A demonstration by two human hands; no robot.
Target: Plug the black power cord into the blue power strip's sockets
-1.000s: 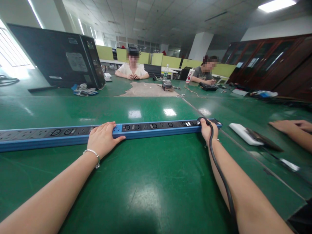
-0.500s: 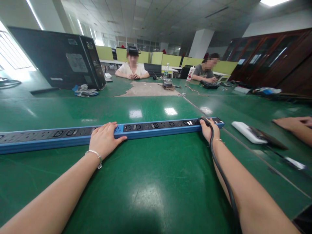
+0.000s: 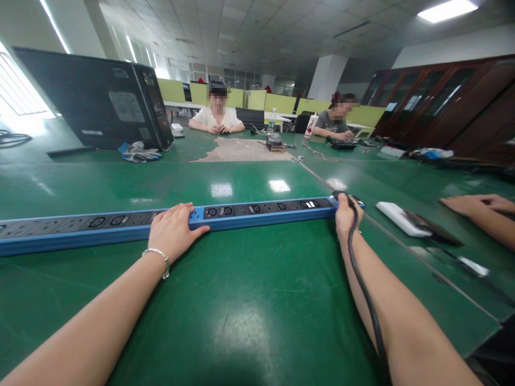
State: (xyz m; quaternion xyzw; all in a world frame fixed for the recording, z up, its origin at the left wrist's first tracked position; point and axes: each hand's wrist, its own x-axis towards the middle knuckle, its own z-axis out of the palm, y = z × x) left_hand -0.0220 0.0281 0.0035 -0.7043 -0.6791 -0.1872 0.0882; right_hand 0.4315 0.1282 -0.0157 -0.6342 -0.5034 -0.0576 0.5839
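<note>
A long blue power strip (image 3: 249,219) with black sockets along its top lies across the table and runs out of view on the left. My left hand (image 3: 172,229) grips it near the middle, fingers over the top and thumb along the front side. At the strip's right end, my right hand (image 3: 346,219) is closed on a black plug (image 3: 340,194). From that plug a black cable (image 3: 355,262) trails down over my right forearm. The plug's face is hidden, so I cannot tell whether it touches a socket.
A black computer case (image 3: 116,102) and gloves (image 3: 139,151) are at the back left. A white box-shaped thing (image 3: 402,219) lies to the right, near another person's hand (image 3: 462,203). Two people sit across the green table (image 3: 257,295), with a bottle (image 3: 272,121) between them.
My right hand has moved right along the strip with the plug, uncovering sockets near that end. The left hand keeps its place on the strip. The view has turned slightly.
</note>
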